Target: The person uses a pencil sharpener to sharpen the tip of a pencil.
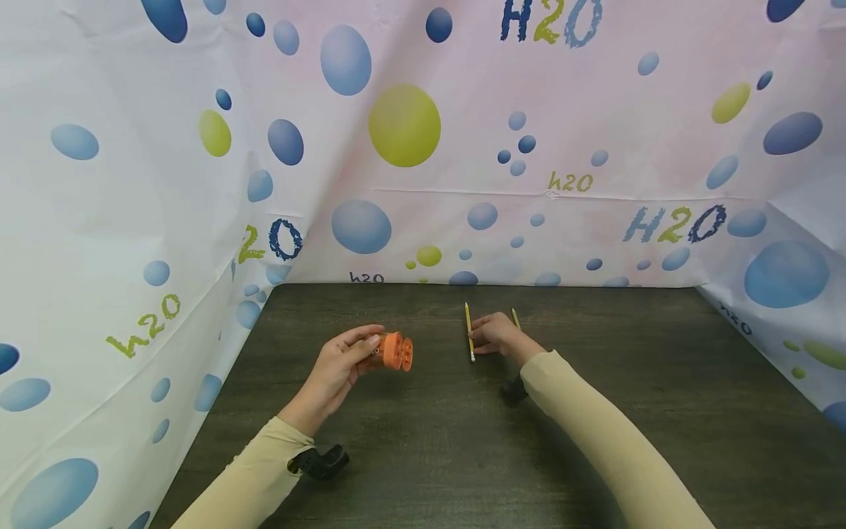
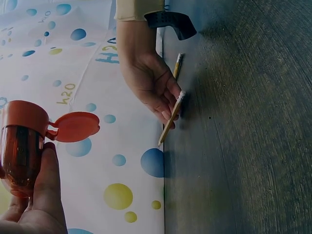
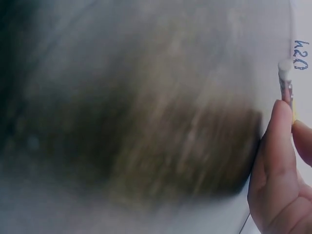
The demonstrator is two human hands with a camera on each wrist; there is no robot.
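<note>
My left hand [image 1: 338, 371] grips an orange pencil sharpener [image 1: 392, 350] with a see-through body, held above the table. Its round cap [image 2: 75, 127] hangs open on a hinge in the left wrist view. To the right, my right hand [image 1: 500, 336] pinches a yellow pencil [image 1: 468, 323] between thumb and fingers. The pencil's white eraser end [image 3: 285, 68] points toward me and its tip points to the back wall. Another yellow pencil [image 1: 515, 318] lies on the table just beyond the right hand, partly hidden by it in the head view.
The dark wood-look table [image 1: 423, 455] ends at a white backdrop [image 1: 463, 242] with blue and green dots and H2O lettering, which also rises at both sides. Black wrist straps [image 1: 319, 463] sit on both sleeves. Much of the right wrist view is blurred.
</note>
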